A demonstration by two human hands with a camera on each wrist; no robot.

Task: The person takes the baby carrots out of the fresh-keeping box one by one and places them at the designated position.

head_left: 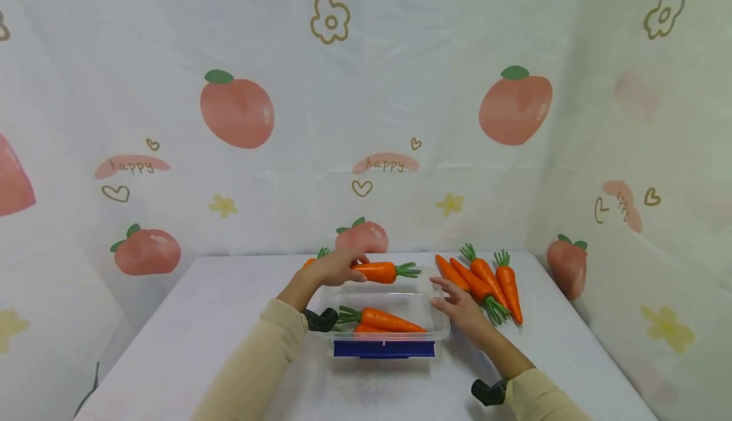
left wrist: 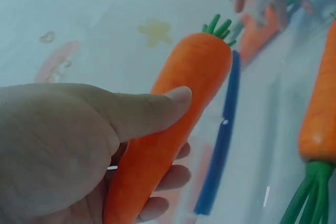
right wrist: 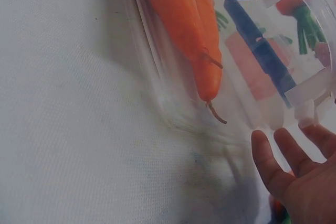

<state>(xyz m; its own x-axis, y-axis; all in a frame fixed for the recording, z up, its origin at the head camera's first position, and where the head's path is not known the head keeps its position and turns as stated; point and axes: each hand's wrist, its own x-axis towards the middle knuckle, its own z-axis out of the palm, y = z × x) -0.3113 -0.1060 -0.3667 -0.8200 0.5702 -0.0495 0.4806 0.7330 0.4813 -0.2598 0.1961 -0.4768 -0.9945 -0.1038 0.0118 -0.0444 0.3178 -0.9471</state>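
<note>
My left hand [head_left: 334,270] holds an orange carrot [head_left: 380,272] with green stem ends over the far part of a clear plastic box [head_left: 441,327]. In the left wrist view, the thumb [left wrist: 157,111] lies along the top of the carrot [left wrist: 202,59] and the fingers curl beneath it. Two carrots [head_left: 391,320] show inside the box, near its front wall. Beside the box's right end is my right hand [head_left: 463,313], its fingers spread. In the right wrist view those fingers [right wrist: 291,150] are at the box wall; whether they touch it I cannot tell.
Several carrots [head_left: 483,278] lie in a group on the white table [head_left: 229,332], right of the box. Part of another carrot [head_left: 311,261] shows behind my left hand. A blue latch [head_left: 384,348] runs along the box front. A printed curtain [head_left: 400,103] hangs behind the table.
</note>
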